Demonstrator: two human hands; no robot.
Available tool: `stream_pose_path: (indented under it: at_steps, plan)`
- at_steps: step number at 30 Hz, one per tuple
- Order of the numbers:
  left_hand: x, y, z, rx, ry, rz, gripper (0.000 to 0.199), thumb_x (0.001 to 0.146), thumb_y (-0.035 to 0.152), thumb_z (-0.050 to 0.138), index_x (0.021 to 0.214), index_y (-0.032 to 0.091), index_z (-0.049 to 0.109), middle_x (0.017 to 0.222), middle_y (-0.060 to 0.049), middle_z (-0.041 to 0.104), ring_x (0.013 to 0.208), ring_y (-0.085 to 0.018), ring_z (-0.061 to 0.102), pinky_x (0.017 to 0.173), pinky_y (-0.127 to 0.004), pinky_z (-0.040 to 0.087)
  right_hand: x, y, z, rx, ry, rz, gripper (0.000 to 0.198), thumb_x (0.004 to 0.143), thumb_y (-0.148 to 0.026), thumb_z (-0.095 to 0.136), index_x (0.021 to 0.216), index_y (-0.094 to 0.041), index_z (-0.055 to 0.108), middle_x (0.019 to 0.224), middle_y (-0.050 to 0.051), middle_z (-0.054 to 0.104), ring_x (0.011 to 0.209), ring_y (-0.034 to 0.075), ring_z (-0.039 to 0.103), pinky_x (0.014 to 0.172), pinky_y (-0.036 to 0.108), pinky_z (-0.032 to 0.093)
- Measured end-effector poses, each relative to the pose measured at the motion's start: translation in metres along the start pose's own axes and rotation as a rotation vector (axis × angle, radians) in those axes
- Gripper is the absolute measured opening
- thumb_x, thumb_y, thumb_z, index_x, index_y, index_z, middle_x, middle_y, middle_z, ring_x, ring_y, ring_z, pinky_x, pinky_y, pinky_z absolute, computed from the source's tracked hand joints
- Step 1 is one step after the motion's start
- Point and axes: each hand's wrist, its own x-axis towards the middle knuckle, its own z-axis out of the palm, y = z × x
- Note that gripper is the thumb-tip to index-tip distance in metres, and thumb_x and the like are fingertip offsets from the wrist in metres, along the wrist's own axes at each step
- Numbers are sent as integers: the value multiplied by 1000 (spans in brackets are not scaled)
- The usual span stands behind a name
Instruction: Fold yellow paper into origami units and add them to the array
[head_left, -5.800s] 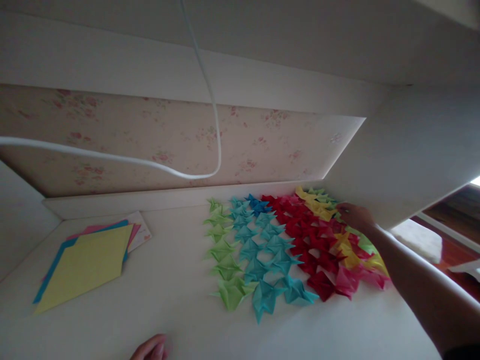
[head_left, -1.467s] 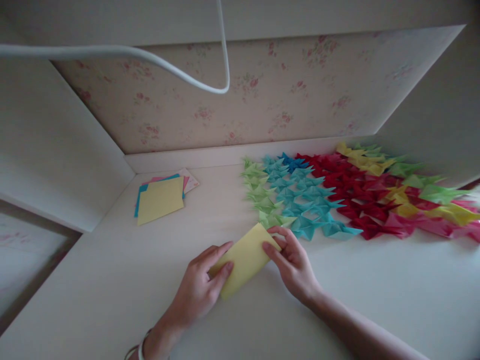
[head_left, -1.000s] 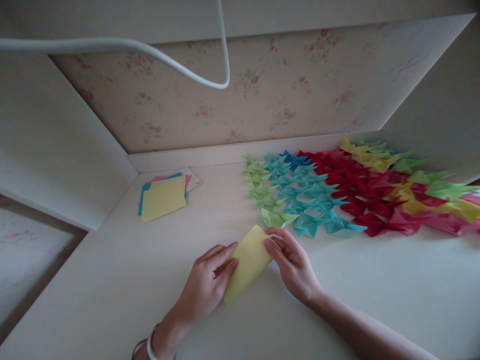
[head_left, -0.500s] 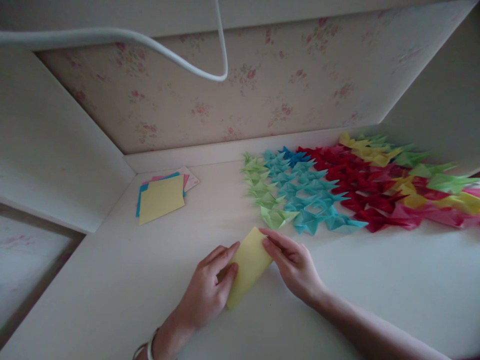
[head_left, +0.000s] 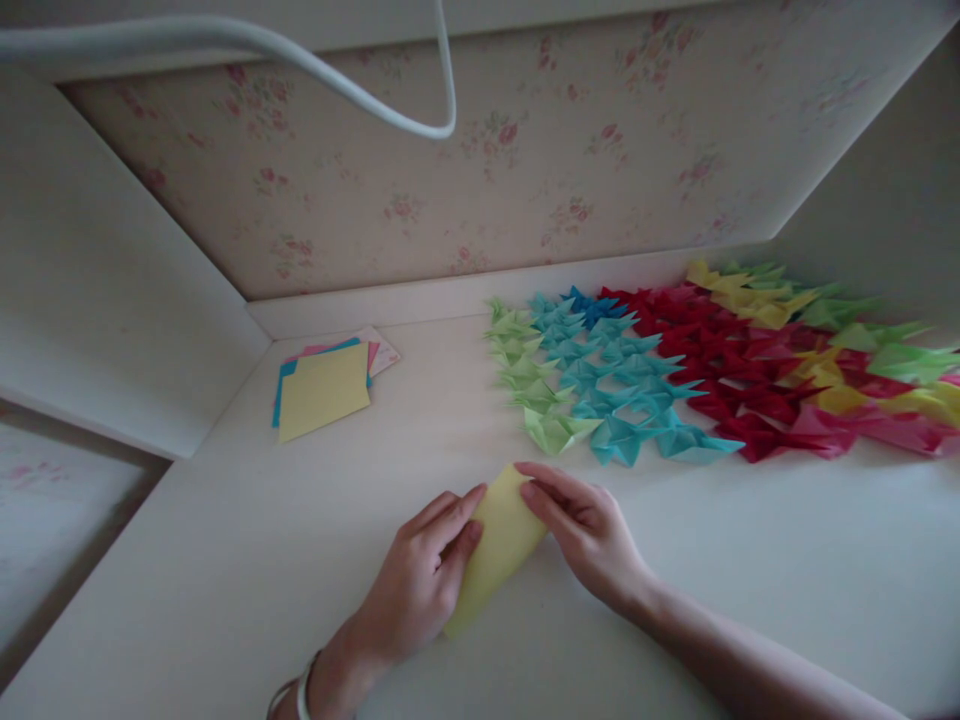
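A folded sheet of yellow origami paper (head_left: 501, 535) is held between my two hands, slanting over the front middle of the table. My left hand (head_left: 420, 565) pinches its left edge between thumb and fingers, which hide part of that side. At its upper right corner, the thumb and fingers of my right hand (head_left: 589, 525) are closed on the paper. Just beyond the sheet stand rows of folded paper figures, the nearest being a light green one (head_left: 556, 430) and a turquoise one (head_left: 619, 437).
To the left lies a small pile of flat paper squares, a yellow sheet (head_left: 326, 390) on top. Dark red figures (head_left: 739, 375) and several yellow, pink and green ones fill the right back of the white table (head_left: 187, 570). A white cable (head_left: 300, 70) hangs above.
The yellow paper has tilted slightly in my hands, its lower end shifting down and left. Both hands keep their hold. The view has shifted a little.
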Motion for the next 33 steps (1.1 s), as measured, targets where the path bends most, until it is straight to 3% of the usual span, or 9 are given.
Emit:
stream_pose_path:
  at_steps: [10,16,21,23,27,30,33]
  plan:
    - [0,1,-4,-15,-109,50,42,100,15,43,139,23,54,102,-7,65,95,-16,62,88,-25,51,4,-2,-2,73,-88,76,35,88,-44,62,111,-19,74,90,5,77,77,19,67,65,25,50]
    - [0,4,-4,-21,-146,29,40,100,16,43,138,22,56,103,-7,65,94,-16,62,86,-26,52,6,-11,-10,-79,-187,-12,28,93,-39,57,88,-18,74,80,3,72,74,17,62,64,24,45]
    - [1,3,-3,-18,-155,-19,38,101,23,45,136,22,58,95,-7,67,87,-17,63,82,-27,52,4,-11,-8,-79,-113,-35,26,93,-38,56,83,-18,71,77,3,68,73,16,59,64,24,43]
    - [1,3,-2,-28,-143,-29,37,101,25,46,134,22,60,92,-6,67,84,-17,63,80,-27,53,4,-9,-7,41,-102,17,24,90,-40,60,92,-18,70,78,3,69,72,16,61,63,25,44]
    - [2,3,-4,-57,-61,-58,36,101,27,45,132,22,62,93,-7,67,85,-18,63,78,-27,52,7,-14,-8,360,-211,230,36,82,-43,71,107,-18,63,79,2,73,70,16,65,64,25,47]
    - [2,0,-7,-46,2,-102,36,102,30,44,131,22,62,92,-6,65,85,-18,62,76,-26,51,10,-19,-9,415,-247,298,38,76,-42,76,102,-16,65,87,6,76,83,20,70,75,30,52]
    - [2,-2,-8,-33,35,-124,36,102,31,44,132,21,61,90,-5,64,84,-18,61,75,-26,49,11,-21,-9,390,-213,301,37,75,-44,76,98,-16,67,84,7,77,80,21,71,73,31,54]
